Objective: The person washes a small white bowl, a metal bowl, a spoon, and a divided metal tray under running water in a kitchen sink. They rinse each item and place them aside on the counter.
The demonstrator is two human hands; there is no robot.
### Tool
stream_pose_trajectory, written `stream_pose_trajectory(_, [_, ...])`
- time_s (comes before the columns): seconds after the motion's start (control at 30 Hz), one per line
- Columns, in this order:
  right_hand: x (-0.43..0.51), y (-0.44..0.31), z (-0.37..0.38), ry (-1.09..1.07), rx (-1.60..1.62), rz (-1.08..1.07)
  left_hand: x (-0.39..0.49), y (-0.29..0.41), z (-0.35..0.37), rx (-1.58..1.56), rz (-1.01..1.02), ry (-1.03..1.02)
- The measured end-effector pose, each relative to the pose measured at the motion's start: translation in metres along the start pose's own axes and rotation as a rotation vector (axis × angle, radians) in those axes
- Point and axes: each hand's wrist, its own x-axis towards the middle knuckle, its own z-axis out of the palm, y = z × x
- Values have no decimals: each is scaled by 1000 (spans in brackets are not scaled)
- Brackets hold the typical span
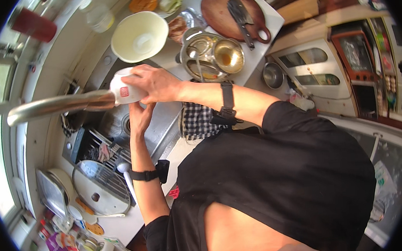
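My right hand [153,82] grips a white rounded vessel [120,93], probably a bowl, with a red square mark on its side. From below, my left hand [141,118] touches the same vessel; some of its fingertips are hidden behind it. The end of a curved metal faucet spout [61,105] meets or overlaps the vessel's left side; whether they touch cannot be told. Both hands are above the steel sink [165,119]. Beyond my right hand stands a large cream bowl [139,36]. A divided steel tray [191,64] holds a steel bowl [229,56] and a spoon [196,60].
A cleaver [240,14] lies on a round wooden board [212,4]. Cut squash [143,2] and cabbage [170,2] sit at the top. A drying rack [96,148], a glass lid [102,193] and several packages are at lower left. A checked cloth [199,122] hangs beside me.
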Motion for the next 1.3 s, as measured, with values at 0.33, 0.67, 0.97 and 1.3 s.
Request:
stream_pose_trajectory(0.33, [29, 23, -19, 291, 720, 495, 38, 46, 27, 709, 437, 447])
stream_pose_trajectory(0.67, [-23, 116, -136, 108, -130, 380, 98, 54, 15, 943, 419, 193])
stream_pose_trajectory(0.97, [-92, 154, -184, -356, -73, 533, 141, 59, 19, 997, 146, -45])
stream_pose_trajectory(1.3, [-107, 168, -190, -390, 34, 568, 137, 52, 50, 890, 517, 499])
